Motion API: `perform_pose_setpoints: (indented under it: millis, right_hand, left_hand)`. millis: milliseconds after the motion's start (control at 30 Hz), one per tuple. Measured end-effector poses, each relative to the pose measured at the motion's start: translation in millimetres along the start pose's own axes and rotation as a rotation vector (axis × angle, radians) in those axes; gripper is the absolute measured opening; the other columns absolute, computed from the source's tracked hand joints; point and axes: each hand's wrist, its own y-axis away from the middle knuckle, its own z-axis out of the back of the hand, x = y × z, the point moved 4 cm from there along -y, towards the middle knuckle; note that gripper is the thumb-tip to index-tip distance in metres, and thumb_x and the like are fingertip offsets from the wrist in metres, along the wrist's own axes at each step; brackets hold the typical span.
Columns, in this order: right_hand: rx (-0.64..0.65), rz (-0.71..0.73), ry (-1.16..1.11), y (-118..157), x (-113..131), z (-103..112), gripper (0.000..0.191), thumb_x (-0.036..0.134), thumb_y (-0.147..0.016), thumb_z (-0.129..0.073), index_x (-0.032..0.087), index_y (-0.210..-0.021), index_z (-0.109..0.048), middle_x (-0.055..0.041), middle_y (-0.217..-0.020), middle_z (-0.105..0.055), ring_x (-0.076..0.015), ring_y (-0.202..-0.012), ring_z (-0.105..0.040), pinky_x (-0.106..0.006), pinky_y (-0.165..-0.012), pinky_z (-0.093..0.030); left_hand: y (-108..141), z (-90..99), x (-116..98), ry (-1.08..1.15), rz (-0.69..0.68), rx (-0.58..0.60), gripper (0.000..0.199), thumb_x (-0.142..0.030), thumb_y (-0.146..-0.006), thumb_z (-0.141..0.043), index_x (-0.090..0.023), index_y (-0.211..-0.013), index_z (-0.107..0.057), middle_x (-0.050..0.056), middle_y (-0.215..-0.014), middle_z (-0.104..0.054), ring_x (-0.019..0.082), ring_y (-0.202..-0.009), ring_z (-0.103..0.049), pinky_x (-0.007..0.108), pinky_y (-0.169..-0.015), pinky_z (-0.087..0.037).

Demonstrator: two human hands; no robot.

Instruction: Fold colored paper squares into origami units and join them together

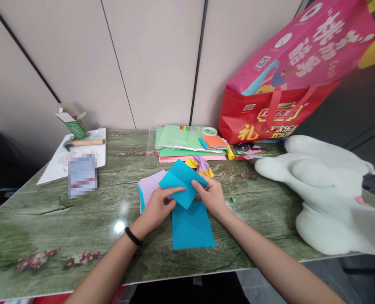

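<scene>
A blue square of paper (183,179), turned corner-up, is held above the table between both hands. My left hand (157,207) has its index finger lying across the sheet's lower left part, the thumb beneath that finger. On the right side, my right hand (211,194) pinches the sheet's right corner between thumb and fingers. A second blue sheet (193,228) lies flat on the table below the held one. Beside my left hand, lilac paper (151,185) rests on other coloured sheets. Behind the held paper sits a folded yellow and purple paper piece (202,164).
Stacked coloured paper (177,139) lies by the wall, with small orange squares (213,141) on top. A white plush toy (330,198) and red bag (254,114) occupy the right. A hammer (86,143), green box (75,124) and packet (82,175) are left.
</scene>
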Motion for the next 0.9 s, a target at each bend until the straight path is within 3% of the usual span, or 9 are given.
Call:
perform_pose_setpoints:
  millis: [167, 300, 500, 733, 800, 900]
  right_hand:
    - [0.031, -0.038, -0.135, 0.1, -9.1, -3.6, 0.025, 0.043, -0.076, -0.060, 0.018, -0.081, -0.063, -0.0016, -0.066, -0.062, -0.0155, -0.057, -0.054, -0.026, -0.050, -0.047]
    - [0.064, -0.098, -0.245, 0.1, -15.0, -6.5, 0.030, 0.045, -0.075, -0.062, 0.018, -0.088, -0.062, -0.0019, -0.068, -0.064, -0.0166, -0.059, -0.057, -0.029, -0.054, -0.050]
    - [0.119, -0.144, -0.318, 0.6, -12.1, -9.9, 0.035, 0.040, -0.071, -0.067, 0.017, -0.096, -0.062, -0.0013, -0.071, -0.066, -0.0136, -0.056, -0.057, -0.026, -0.052, -0.049]
    - [0.081, 0.035, -0.170, -0.2, -0.9, -6.1, 0.050, 0.036, -0.075, -0.065, 0.023, -0.121, -0.051, -0.0052, -0.100, -0.067, -0.0158, -0.069, -0.062, -0.028, -0.060, -0.051]
    - [0.083, 0.072, -0.082, 1.1, 1.3, -5.6, 0.038, 0.034, -0.076, -0.062, 0.023, -0.112, -0.059, -0.0053, -0.103, -0.067, -0.0160, -0.069, -0.061, -0.028, -0.058, -0.051]
    - [0.108, 0.065, -0.008, 3.6, 1.4, -6.9, 0.018, 0.030, -0.076, -0.062, 0.021, -0.090, -0.068, -0.0040, -0.090, -0.070, -0.0164, -0.066, -0.061, -0.027, -0.056, -0.050]
  left_hand:
    - [-1.8, -0.7, -8.7, -0.001, -0.030, 0.027, 0.028, -0.026, -0.065, -0.072, -0.026, -0.093, -0.073, 0.002, -0.080, -0.073, 0.018, -0.064, -0.060, 0.028, -0.061, -0.050]
    - [-2.6, 3.4, -14.2, 0.064, 0.012, -0.072, 0.017, -0.029, -0.066, -0.071, -0.024, -0.082, -0.075, 0.002, -0.071, -0.073, 0.019, -0.062, -0.062, 0.028, -0.060, -0.051]
    - [-2.7, 10.4, -14.2, 0.232, 0.119, -0.134, 0.018, -0.034, -0.071, -0.068, -0.017, -0.071, -0.073, 0.004, -0.065, -0.072, 0.019, -0.059, -0.065, 0.029, -0.059, -0.054]
    - [-2.7, 10.3, -10.2, 0.377, 0.158, -0.138, 0.022, -0.035, -0.071, -0.068, -0.014, -0.064, -0.070, 0.005, -0.064, -0.071, 0.020, -0.061, -0.066, 0.032, -0.063, -0.056]
    - [-2.2, 10.6, -8.5, 0.379, 0.167, -0.166, 0.021, -0.035, -0.069, -0.070, -0.015, -0.063, -0.070, 0.005, -0.064, -0.071, 0.021, -0.062, -0.066, 0.033, -0.065, -0.056]
    - [-1.1, 13.1, -7.3, 0.346, 0.171, -0.239, 0.018, -0.033, -0.064, -0.074, -0.016, -0.071, -0.071, 0.003, -0.067, -0.071, 0.021, -0.063, -0.067, 0.034, -0.066, -0.057]
